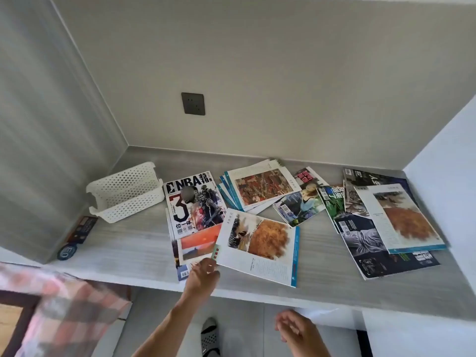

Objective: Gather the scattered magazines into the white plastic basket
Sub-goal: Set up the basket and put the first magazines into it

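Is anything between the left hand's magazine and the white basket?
Nothing upright blocks it. The left hand touches the white-covered magazine at its near corner. Between it and the white plastic basket lies only the flat NBA magazine, easily passed over. The basket looks empty.

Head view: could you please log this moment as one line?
left hand touching front magazine | right hand idle, open | basket empty | magazines scattered
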Demonstrator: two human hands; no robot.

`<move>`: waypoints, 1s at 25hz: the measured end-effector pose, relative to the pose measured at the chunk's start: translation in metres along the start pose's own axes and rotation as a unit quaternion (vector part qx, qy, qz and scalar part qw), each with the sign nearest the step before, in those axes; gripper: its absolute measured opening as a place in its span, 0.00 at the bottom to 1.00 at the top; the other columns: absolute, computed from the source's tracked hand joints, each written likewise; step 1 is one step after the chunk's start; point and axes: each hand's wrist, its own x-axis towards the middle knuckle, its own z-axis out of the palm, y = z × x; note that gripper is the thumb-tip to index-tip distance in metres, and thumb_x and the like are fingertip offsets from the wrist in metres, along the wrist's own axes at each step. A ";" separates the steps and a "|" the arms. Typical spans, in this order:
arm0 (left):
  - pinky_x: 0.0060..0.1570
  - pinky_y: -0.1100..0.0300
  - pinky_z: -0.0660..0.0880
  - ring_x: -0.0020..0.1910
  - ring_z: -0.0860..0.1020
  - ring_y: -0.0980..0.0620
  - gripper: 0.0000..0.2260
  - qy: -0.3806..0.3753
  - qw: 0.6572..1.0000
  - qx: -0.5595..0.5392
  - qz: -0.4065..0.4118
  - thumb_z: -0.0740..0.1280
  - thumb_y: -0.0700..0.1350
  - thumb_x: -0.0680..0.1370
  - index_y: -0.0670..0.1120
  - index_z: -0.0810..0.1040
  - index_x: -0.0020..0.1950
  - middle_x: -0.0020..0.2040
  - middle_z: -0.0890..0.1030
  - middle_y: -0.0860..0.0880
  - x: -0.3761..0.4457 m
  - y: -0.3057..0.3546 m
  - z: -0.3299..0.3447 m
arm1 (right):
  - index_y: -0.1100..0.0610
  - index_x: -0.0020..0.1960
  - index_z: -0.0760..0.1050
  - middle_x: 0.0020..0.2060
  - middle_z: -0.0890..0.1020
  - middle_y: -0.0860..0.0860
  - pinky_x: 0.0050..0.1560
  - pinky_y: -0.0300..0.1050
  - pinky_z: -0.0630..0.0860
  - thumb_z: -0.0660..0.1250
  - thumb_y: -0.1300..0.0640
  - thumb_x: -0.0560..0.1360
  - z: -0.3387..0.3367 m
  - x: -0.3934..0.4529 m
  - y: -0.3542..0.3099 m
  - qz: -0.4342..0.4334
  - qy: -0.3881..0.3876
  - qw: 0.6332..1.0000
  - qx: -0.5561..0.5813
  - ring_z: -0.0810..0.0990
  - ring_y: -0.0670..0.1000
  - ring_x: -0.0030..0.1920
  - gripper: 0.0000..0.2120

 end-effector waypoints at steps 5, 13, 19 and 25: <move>0.36 0.63 0.70 0.50 0.74 0.50 0.26 -0.017 0.996 -0.011 -0.084 0.68 0.43 0.70 0.55 0.67 0.67 0.56 0.73 0.50 0.078 0.000 0.011 | 0.47 0.44 0.78 0.44 0.85 0.45 0.50 0.36 0.77 0.67 0.55 0.75 0.020 0.059 -0.038 0.046 -0.019 0.997 -0.051 0.83 0.43 0.45 0.03; 0.25 0.64 0.68 0.33 0.74 0.52 0.08 -0.092 0.948 -0.221 -0.211 0.66 0.36 0.75 0.46 0.78 0.51 0.38 0.79 0.47 0.117 0.039 0.019 | 0.45 0.63 0.71 0.60 0.78 0.41 0.54 0.33 0.74 0.69 0.52 0.72 0.017 0.122 -0.066 0.040 -0.012 0.992 -0.115 0.80 0.46 0.53 0.20; 0.43 0.48 0.81 0.42 0.79 0.43 0.04 -0.129 0.864 -0.455 -0.174 0.74 0.40 0.69 0.45 0.80 0.41 0.39 0.79 0.43 0.105 0.104 -0.033 | 0.48 0.72 0.68 0.61 0.82 0.49 0.38 0.45 0.80 0.79 0.54 0.56 0.002 0.175 -0.101 -0.154 0.071 0.947 -0.271 0.84 0.52 0.45 0.45; 0.42 0.53 0.79 0.45 0.82 0.44 0.12 -0.005 0.903 -0.428 -0.047 0.73 0.47 0.72 0.40 0.79 0.48 0.46 0.84 0.42 0.121 0.112 -0.118 | 0.44 0.68 0.74 0.38 0.86 0.51 0.37 0.49 0.82 0.75 0.61 0.70 -0.013 0.230 -0.154 -0.205 0.112 0.950 -0.207 0.84 0.52 0.33 0.29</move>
